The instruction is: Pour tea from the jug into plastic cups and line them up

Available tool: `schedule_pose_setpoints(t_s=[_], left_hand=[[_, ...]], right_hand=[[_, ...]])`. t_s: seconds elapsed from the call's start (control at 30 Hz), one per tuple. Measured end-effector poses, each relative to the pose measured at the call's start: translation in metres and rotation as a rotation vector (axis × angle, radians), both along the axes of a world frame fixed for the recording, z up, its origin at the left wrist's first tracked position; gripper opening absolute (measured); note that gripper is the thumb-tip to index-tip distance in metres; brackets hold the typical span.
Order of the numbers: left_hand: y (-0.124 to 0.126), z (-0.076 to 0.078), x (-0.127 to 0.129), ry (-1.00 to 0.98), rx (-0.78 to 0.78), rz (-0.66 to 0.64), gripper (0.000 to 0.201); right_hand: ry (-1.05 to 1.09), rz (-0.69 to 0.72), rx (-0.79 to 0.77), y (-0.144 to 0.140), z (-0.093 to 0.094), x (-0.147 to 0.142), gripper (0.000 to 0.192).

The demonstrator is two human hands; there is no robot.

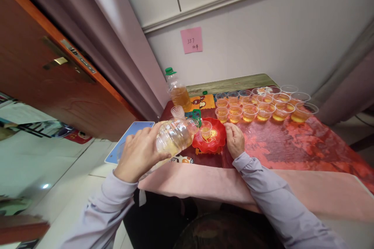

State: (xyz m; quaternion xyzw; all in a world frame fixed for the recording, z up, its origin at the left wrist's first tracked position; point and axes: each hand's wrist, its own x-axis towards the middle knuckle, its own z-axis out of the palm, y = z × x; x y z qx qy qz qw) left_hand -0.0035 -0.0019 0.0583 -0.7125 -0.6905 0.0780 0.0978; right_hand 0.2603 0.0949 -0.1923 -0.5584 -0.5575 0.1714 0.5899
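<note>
My left hand [143, 149] is wrapped round a clear plastic bottle [175, 137] with a green ring handle near its neck. The bottle lies tilted, its mouth by a small clear plastic cup [206, 129] that has some amber liquid in it. This cup stands on a red plate [198, 146] with a wavy rim. At the plate's right edge, my right hand [234, 139] has its fingers closed on the rim. Behind the tilted bottle, clear cups [177, 111] appear upright, partly hidden.
Rows of clear cups with amber liquid [249, 113] stand on the red table cover [271, 148] at right. A large green-capped bottle [179, 95] stands at the back left, near a loose green cap [205, 93]. A blue board [128, 136] juts out at left, beside a wooden door [67, 70].
</note>
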Motion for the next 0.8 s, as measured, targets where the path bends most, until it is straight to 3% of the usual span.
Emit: schedule_pose_setpoints(t_s=[0.8], left_hand=[[0.0006,0.0000,0.0016,-0.025,-0.030,0.000,0.092]], right_hand=[[0.022,0.009,0.000,-0.0012,0.0054,0.0000,0.046]])
